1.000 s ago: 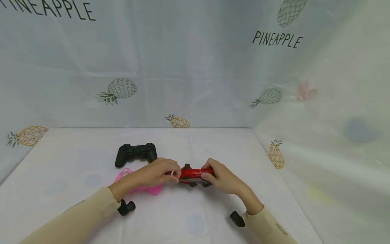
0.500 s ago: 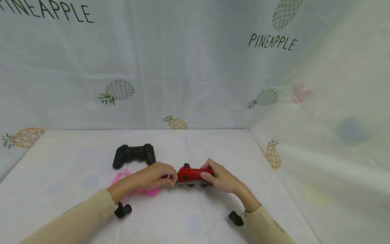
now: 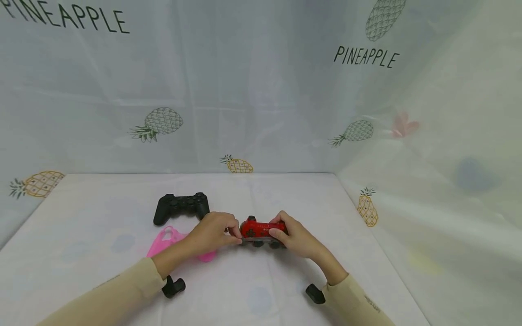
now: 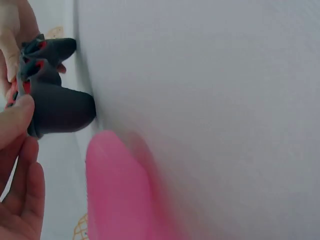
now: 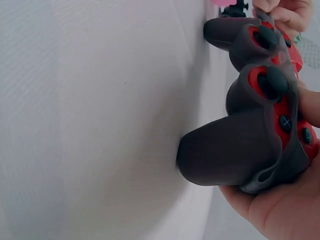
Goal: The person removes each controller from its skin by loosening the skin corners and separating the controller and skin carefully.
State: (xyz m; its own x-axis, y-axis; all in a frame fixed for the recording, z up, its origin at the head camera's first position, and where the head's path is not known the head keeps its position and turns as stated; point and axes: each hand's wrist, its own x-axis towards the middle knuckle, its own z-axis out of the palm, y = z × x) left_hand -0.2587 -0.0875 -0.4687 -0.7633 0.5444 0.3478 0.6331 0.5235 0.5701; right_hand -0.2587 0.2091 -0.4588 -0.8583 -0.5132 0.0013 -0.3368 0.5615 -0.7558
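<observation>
A red game controller [image 3: 261, 229] is held just over the table, its lower part and handles wrapped in a dark grey, soft-looking cover [image 5: 230, 147]. My right hand [image 3: 297, 235] grips the controller's right end, thumb on the face and palm behind the handle. At the left end, my left hand [image 3: 214, 230] pinches the cover's edge between thumb and fingers. In the right wrist view, red body and thumbsticks show through the cover's openings. A pink cover [image 3: 163, 241] lies on the table, partly hidden under my left forearm.
A black game controller [image 3: 181, 206] lies behind the pink cover, near my left hand. Small black devices [image 3: 174, 287] sit at both wrists. The white-covered table [image 3: 228, 290] meets a pineapple-printed curtain [image 3: 253, 90] at the back and a side sheet at right.
The controller's buttoned face has turned more into view, with the grey cover lying lower along its front. My left hand shifted slightly left, then came back to the cover's edge.
</observation>
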